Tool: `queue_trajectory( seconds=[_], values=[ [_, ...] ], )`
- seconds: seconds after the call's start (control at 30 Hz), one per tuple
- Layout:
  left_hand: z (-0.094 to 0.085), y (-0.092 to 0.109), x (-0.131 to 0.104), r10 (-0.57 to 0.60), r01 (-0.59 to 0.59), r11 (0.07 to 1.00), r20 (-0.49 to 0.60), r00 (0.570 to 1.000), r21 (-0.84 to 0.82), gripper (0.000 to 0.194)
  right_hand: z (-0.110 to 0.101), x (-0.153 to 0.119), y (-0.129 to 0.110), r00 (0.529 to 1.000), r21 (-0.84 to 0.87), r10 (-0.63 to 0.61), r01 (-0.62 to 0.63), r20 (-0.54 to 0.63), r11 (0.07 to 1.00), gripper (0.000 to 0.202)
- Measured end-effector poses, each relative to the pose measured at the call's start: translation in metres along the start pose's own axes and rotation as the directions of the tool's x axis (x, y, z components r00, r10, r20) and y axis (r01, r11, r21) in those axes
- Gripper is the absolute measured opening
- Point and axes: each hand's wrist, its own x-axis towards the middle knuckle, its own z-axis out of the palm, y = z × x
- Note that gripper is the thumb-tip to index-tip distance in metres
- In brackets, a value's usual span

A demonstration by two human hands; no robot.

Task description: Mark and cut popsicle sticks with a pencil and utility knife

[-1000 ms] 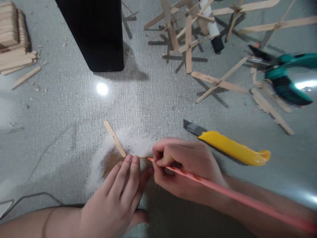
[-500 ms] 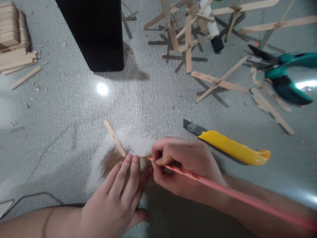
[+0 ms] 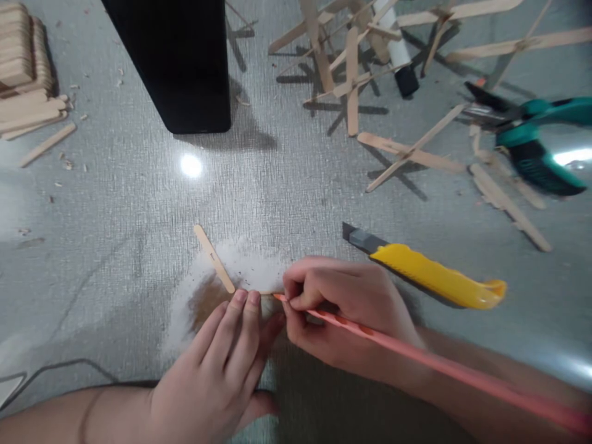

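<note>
My right hand point(image 3: 346, 314) grips a pink pencil point(image 3: 416, 351) close to its point. The pencil's tip touches a thin wooden craft stick point(image 3: 266, 293), of which only a short length shows between my hands. My left hand point(image 3: 222, 364) has its fingertips pressed together on that stick, and its thumb tucks in below; the rest of the stick is hidden. A second craft stick point(image 3: 213, 258) with a small slit in its middle lies slanted just beyond my left fingertips. Beyond my right hand rests a yellow utility knife point(image 3: 430, 274) with its blade out.
A black upright box-like object point(image 3: 185, 68) stands at the back. Stacked craft sticks point(image 3: 18, 55) lie at far left. Crossed stick pieces point(image 3: 409, 154) and teal-handled pliers point(image 3: 531, 142) are at right. A worn white and brown patch point(image 3: 208, 302) marks the table.
Almost nothing differs. Both hands keep their places, and the pencil tip has shifted very slightly left along the stick.
</note>
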Motion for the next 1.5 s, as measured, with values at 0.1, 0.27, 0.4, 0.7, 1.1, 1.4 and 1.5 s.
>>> queue_trajectory(
  seconds=[0.1,0.27,0.4,0.7,1.1,1.4,1.5],
  values=[
    [-0.0010,-0.0006,0.0011,0.001,-0.001,1.000,0.000,1.000,0.004,0.088,0.0001,-0.0005,0.0000,1.000,0.003,-0.010,0.010,-0.007,1.000,0.026],
    [-0.0008,-0.0007,0.0011,0.000,0.000,1.000,-0.004,1.000,-0.002,0.084,0.0006,-0.0003,-0.0005,1.000,-0.010,-0.008,0.008,-0.010,1.000,0.025],
    [-0.0004,-0.0005,0.0006,-0.001,0.000,1.000,-0.003,1.000,-0.012,0.082,-0.0002,0.0002,-0.0009,1.000,0.007,-0.001,0.001,0.006,1.000,0.025],
    [0.0001,0.0010,0.0005,-0.004,0.004,1.000,-0.002,1.000,-0.018,0.078,0.0004,-0.0005,-0.0024,1.000,0.005,0.013,-0.013,0.006,1.000,0.027],
    [0.0010,0.0004,-0.0009,0.001,-0.002,1.000,-0.017,1.000,-0.024,0.081,0.0003,-0.0002,-0.0005,1.000,-0.004,-0.005,0.005,0.001,1.000,0.025],
    [-0.0003,0.0005,-0.0007,0.000,-0.001,1.000,-0.015,1.000,-0.018,0.079,0.0001,-0.0003,-0.0025,1.000,-0.003,0.008,-0.008,0.004,1.000,0.026],
    [0.0007,0.0001,-0.0017,0.000,0.000,1.000,-0.013,1.000,-0.013,0.079,-0.0008,-0.0013,-0.0025,1.000,-0.006,0.008,-0.008,-0.002,1.000,0.025]
  ],
)
